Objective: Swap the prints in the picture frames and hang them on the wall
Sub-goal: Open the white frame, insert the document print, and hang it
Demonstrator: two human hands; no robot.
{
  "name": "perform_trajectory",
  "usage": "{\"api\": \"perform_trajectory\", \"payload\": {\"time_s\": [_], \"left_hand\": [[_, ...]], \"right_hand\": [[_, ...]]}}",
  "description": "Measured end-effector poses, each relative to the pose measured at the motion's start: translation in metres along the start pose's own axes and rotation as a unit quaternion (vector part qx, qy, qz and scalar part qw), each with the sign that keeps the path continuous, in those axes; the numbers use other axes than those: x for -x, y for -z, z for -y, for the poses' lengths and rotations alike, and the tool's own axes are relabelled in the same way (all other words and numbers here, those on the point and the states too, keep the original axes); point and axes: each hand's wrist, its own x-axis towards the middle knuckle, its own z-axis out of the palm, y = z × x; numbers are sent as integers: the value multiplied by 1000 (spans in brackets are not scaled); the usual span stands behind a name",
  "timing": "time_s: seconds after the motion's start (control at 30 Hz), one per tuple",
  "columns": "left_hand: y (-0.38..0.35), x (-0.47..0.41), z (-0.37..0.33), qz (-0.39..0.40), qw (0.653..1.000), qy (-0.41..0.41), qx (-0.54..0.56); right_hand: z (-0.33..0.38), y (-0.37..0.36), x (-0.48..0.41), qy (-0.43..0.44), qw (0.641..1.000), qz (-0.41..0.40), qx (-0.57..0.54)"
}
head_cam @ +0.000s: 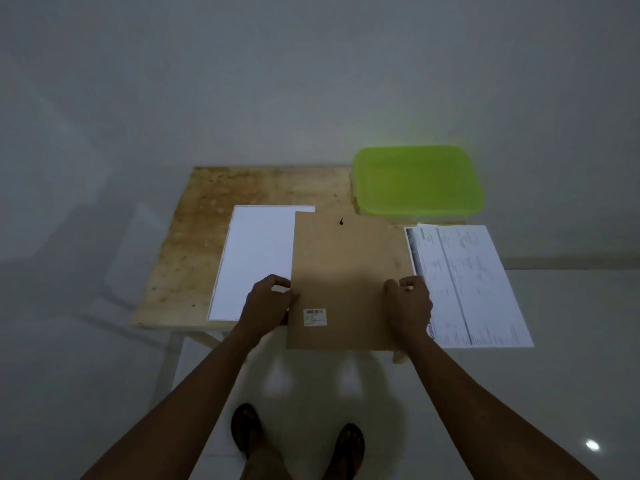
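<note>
Left hand (268, 301) and right hand (408, 303) pinch the backing board (346, 268) by its side edges, fingers (278, 280) curled; keep it level and square.

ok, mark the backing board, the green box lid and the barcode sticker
backing board (346, 265): head view, bare centre of the panel.
green box lid (417, 180): head view, middle of its top.
barcode sticker (314, 317): head view, centre of the label.

Brown backing board (346, 271): back side up, long axis running away from viewer; white barcode label (314, 317) at near-left corner, small black hanger tab (341, 221) near far edge.
White sheet (256, 258): flat, left of board, right edge under it.
Printed sheet (467, 282): text-covered, creased lengthwise, just right of board.
</note>
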Motion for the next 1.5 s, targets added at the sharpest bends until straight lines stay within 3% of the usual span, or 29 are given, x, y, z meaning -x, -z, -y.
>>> {"api": "perform_trajectory", "payload": {"time_s": [0.27, 0.4, 0.6, 0.87, 1.5], "left_hand": [[82, -25, 32, -68, 997, -9, -23], [120, -61, 39, -79, 996, -35, -29], [167, -120, 42, -69, 992, -86, -68], [173, -155, 65, -3, 993, -100, -69], [157, -133, 79, 2, 985, -110, -135]], "right_hand": [[38, -77, 15, 36, 998, 49, 30], [57, -111, 11, 73, 995, 69, 19], [85, -150, -18, 67, 984, 140, 87], [77, -152, -17, 9, 978, 189, 90], [61, -136, -4, -17, 971, 229, 67]]}}
